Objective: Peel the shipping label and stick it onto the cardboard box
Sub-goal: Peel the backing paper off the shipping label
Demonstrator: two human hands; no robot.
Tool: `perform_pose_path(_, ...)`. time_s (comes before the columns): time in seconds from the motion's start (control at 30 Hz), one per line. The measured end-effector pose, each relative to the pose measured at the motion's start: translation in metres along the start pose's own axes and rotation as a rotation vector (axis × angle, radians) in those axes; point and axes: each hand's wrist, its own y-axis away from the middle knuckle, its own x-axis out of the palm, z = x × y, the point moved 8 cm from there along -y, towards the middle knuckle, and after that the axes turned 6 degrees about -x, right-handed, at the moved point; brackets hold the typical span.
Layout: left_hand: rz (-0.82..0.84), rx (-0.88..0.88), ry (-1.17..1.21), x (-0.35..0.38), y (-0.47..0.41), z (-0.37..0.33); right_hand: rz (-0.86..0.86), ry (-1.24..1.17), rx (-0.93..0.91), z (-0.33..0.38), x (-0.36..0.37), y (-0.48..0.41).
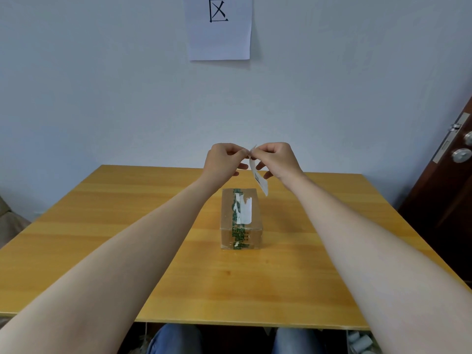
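A small cardboard box (241, 221) stands in the middle of the wooden table (127, 226), sealed with green printed tape and bearing torn white label remains on its top. Above and behind the box, my left hand (223, 160) and my right hand (277, 159) meet, both pinching the top corner of a white shipping label (259, 178). The label hangs down edge-on from my fingers, its lower end just above the box's far right corner. Printed marks show on the label, too small to read.
A white sheet with a black character (219, 26) is taped to the wall behind the table. A dark wooden door with metal knobs (461, 154) stands at the right. My knees in jeans show under the table's near edge.
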Motion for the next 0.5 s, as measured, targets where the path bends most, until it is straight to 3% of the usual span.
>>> perform_pose_path(0.5, -0.032, -0.036, 0.016, -0.0065, -0.0022, 0.0065, -0.016, -0.035, 0.04, -0.0033, -0.0014, 0.0006)
